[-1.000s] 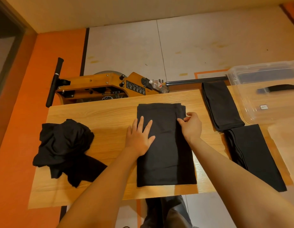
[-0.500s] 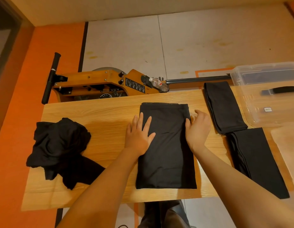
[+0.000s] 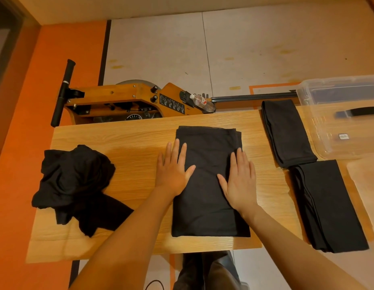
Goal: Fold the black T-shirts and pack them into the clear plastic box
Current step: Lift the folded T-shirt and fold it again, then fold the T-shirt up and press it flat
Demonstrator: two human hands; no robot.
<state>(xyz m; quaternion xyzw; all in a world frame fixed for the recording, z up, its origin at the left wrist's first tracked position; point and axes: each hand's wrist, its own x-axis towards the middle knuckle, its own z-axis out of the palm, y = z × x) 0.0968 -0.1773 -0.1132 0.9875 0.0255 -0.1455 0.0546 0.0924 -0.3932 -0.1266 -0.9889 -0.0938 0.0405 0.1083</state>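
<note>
Mid-fold: the shirt (image 3: 209, 181) lay as a long strip at the counter (image 3: 123, 143) centre, left hand (image 3: 173, 170) and right hand (image 3: 240, 181) both flat, pressing it. Next probably folding it end-over-end; the box (image 3: 320, 139) sat at 2 o'clock.

**Both hands flat on a folded shirt**

On the wooden table (image 3: 129, 143) a half-folded T-shirt (image 3: 209, 185) lies as a long rectangle. The left hand (image 3: 173, 170) presses its left edge with straight fingers, and the right hand (image 3: 240, 181) lies flat on its right part. Left of this shirt sits a crumpled pile of shirts (image 3: 73, 183). Right of it lie two folded shirts (image 3: 286, 130) (image 3: 328, 206), and beyond them the clear plastic box (image 3: 307, 95).
</note>
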